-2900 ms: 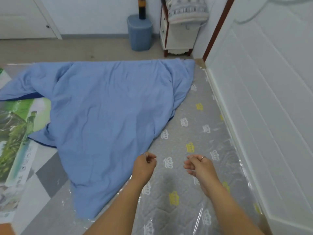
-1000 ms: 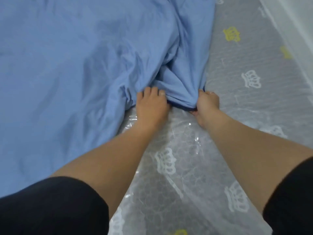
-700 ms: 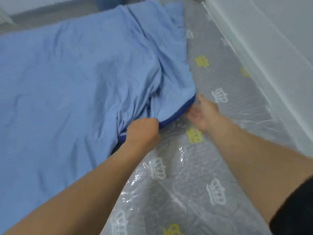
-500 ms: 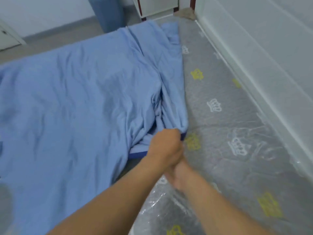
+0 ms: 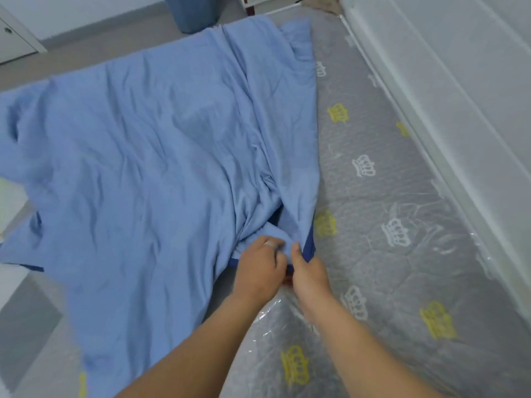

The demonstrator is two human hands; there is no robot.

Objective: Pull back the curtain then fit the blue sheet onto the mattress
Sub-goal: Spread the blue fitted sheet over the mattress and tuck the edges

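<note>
**Both hands hold the edge of the blue sheet**

A tall white panel (image 5: 459, 81) fills the right side of the frame. It runs just beside the long edge of the mattress. The grey floor (image 5: 86, 44) shows at the upper left. A white door (image 5: 14, 38) stands in the upper left corner. A blue bin (image 5: 191, 12) sits on the floor at the top middle, just past the far end of the sheet. A red-brown furniture leg (image 5: 250, 8) stands near the bin, to its right.

The mattress (image 5: 402, 196) is grey with white and yellow crowns on it. Shiny clear plastic (image 5: 448, 248) covers it. Its right half is bare.

The blue sheet (image 5: 161, 156) lies on the left and middle of the frame. It is light blue and full of wrinkles, and it is not pulled flat. One edge runs down the middle of the mattress. That edge has a dark blue band (image 5: 309, 245), and the cloth bunches into folds there.

The left hand (image 5: 258, 268) is curled around the light blue cloth at this bunch. The right hand (image 5: 307, 271) is just beside it, touching it, and pinches the dark blue band with the thumb on top.
</note>
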